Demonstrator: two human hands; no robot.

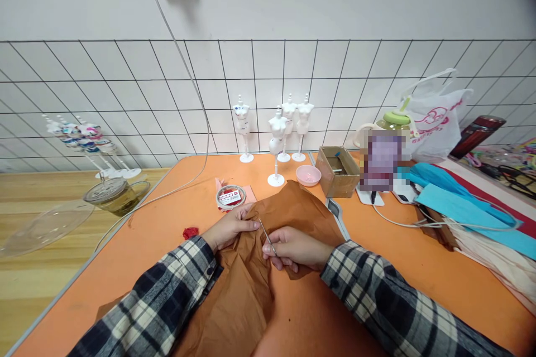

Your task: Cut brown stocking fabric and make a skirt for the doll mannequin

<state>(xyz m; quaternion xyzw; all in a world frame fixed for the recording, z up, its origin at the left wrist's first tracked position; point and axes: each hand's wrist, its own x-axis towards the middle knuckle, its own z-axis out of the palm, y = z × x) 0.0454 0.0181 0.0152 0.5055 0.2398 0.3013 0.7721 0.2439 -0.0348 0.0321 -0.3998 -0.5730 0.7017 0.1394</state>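
A crumpled sheet of brown tissue paper (293, 206) lies on the orange table (167, 223) in front of me. My left hand (230, 227) pinches the paper's edge with closed fingers. My right hand (295, 248) is closed around a thin metal tool (265, 234), small scissors or tweezers, whose tip points up-left toward the left fingertips. Both sleeves are plaid.
A roll of tape (230, 197), a red scrap (190, 232), several white mini mannequins (277, 139), a pink bowl (309, 175) and a cardboard box (337, 170) stand behind. Blue and cream paper sheets (469, 209) lie right. A glass tea cup (115, 195) sits left.
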